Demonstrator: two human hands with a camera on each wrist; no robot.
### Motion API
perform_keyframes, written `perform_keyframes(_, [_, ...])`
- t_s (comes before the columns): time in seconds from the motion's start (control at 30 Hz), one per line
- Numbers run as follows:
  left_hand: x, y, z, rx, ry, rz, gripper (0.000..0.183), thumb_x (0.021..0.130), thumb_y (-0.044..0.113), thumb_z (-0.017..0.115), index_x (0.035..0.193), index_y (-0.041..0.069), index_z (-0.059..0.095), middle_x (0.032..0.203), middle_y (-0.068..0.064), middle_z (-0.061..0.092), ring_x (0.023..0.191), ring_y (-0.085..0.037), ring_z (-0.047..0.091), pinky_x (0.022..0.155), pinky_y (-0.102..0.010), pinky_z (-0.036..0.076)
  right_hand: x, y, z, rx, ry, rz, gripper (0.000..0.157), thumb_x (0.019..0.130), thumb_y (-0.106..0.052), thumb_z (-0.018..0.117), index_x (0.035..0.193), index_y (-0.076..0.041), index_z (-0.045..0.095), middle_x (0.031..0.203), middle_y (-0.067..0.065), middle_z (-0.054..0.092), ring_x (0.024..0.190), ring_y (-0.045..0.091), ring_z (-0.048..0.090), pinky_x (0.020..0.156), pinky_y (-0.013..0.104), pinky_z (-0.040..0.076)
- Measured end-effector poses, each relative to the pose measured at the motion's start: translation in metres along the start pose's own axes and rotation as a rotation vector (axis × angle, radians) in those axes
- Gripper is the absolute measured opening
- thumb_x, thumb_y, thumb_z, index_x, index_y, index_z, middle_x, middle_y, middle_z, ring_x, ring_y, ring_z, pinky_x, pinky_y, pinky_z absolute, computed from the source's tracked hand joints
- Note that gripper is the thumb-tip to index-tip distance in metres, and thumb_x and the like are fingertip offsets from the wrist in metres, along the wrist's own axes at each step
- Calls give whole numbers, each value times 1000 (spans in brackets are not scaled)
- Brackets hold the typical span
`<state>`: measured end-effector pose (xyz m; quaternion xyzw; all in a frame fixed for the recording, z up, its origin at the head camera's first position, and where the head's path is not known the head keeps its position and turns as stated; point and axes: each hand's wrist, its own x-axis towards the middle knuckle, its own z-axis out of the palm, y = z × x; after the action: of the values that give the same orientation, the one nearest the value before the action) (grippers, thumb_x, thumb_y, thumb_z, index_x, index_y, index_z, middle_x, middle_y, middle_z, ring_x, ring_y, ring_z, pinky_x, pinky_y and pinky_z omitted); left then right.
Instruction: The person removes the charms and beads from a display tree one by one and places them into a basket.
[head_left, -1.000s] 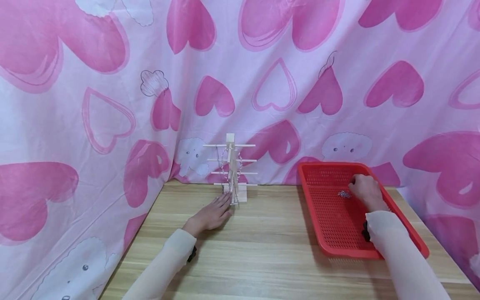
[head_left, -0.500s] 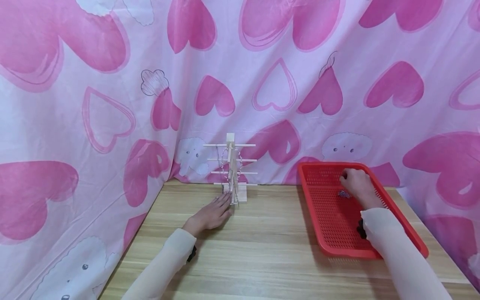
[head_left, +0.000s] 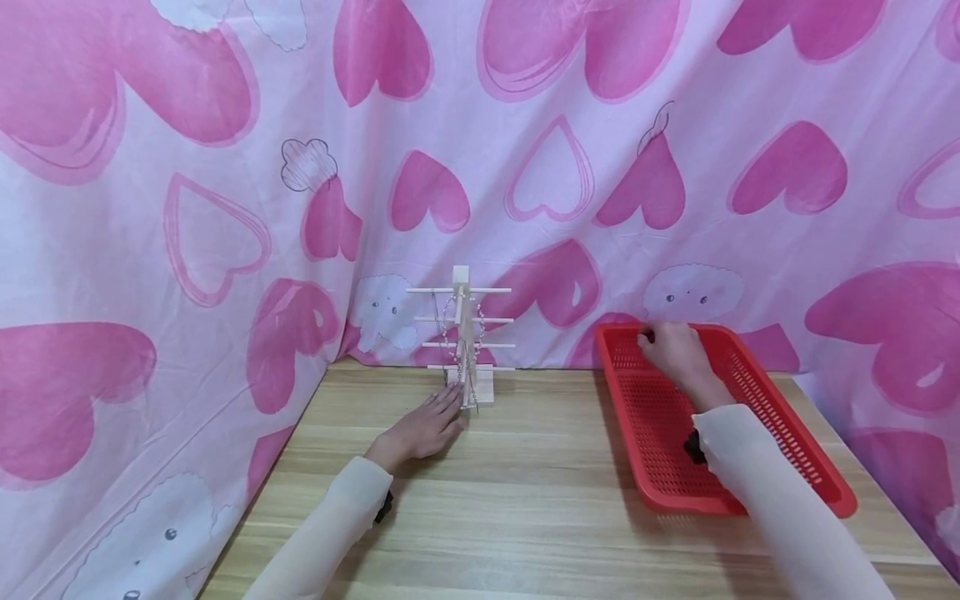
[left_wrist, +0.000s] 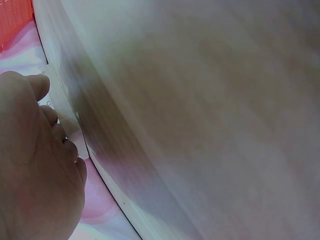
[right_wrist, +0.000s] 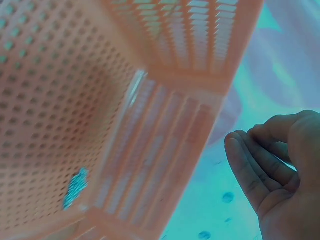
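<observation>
My left hand lies with outstretched fingers against the base of a small wooden jewellery stand; in the left wrist view the hand partly covers the stand. Beaded strands and thin chains hang from its pegs. Above the far left part of a red plastic basket is my right hand, thumb and fingers brought together. The right wrist view shows this hand beyond the basket's rim, with no object discernible at its fingertips. A silvery clump, perhaps chain, lies in the basket.
The light wood table carries the stand at its back edge and the basket on the right. A pink curtain printed with hearts hangs close behind and along the left side.
My right hand has moved left and up from beside the silvery clump to above the basket's far left part. The left hand keeps its place at the stand.
</observation>
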<state>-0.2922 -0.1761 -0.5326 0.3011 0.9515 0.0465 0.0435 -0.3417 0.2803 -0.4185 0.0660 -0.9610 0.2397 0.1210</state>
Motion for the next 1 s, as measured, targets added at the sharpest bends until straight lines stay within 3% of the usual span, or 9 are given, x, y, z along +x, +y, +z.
perform_keyframes(0.5, [0,-1,2,-30,-1,1,62,107,37,28,157,5,12,166,-11,4,153,-34,10,124,-49,19,1,-79,17,15,106,-189,13,93,-15,64,101,-10,72,84,7,69,71,21,56,63,30,51])
perform_keyframes(0.73, [0,1,1,-26,-13,-11,62,107,40,25,157,7,8,166,-8,1,154,-31,8,125,-46,16,-4,-115,21,69,88,-277,10,91,-17,68,99,-13,73,75,2,66,64,17,54,59,27,51])
perform_keyframes(1.0, [-1,1,0,-40,-7,-15,62,107,39,27,157,6,11,166,-10,4,154,-31,8,125,-47,17,-10,-153,31,171,89,-351,11,91,-17,69,99,-16,75,85,0,71,69,14,58,63,26,56])
